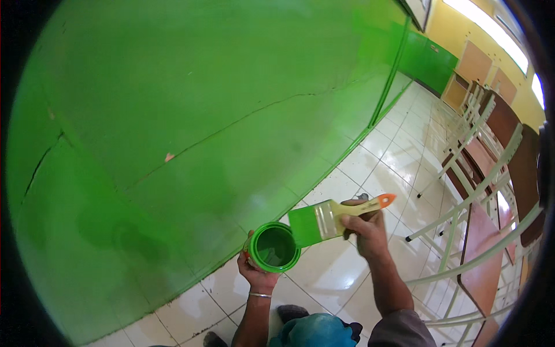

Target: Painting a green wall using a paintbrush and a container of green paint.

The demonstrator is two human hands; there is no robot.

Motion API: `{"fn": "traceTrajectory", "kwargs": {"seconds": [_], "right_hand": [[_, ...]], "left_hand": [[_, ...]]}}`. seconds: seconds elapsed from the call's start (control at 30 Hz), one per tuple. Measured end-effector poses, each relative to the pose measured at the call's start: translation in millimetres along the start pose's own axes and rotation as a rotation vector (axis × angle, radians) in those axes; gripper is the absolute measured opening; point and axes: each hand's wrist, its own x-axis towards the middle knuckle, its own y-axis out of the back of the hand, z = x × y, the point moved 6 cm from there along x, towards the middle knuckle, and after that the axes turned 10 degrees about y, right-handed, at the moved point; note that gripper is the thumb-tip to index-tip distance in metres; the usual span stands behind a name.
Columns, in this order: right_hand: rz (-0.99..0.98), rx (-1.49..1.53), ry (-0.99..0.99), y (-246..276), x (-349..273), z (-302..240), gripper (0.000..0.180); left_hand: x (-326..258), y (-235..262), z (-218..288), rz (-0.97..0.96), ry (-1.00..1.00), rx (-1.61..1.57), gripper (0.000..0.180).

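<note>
My left hand (254, 273) is wrapped round the side of a paint can (270, 269) whose rim and inside are coated green. Some green paint shows at the bottom of the can. In my right hand (365, 226) is a wide flat paintbrush (328, 221), gripped by its pale wooden handle with an orange tip. Its bristles, soaked in green paint, hang just beside the can's right rim; I cannot tell whether they touch it. Ahead and to the left stands a green painted wall (191, 104) with a long crack and a small chipped spot.
White floor tiles (324, 274) run along the wall's foot. Chairs and desks with pale metal frames and brown boards (485, 248) crowd the right side. A green and yellow far wall (430, 61) closes the room. Dark shoes (292, 313) show below.
</note>
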Motion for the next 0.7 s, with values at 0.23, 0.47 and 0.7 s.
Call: {"fn": "traceTrajectory", "kwargs": {"seconds": [0.23,0.47,0.7], "right_hand": [[0.031,0.849,-0.413,-1,-12,125,0.042],[0.251,0.837,-0.086,32,63,198,0.041],[0.082,0.248,0.016,11,92,226,0.034]], "left_hand": [[10,15,-1,0.035,0.071,0.086,0.065],[0,-9,9,0.066,0.09,0.056,0.07],[-15,-10,35,0.143,0.006,0.052,0.061]]}}
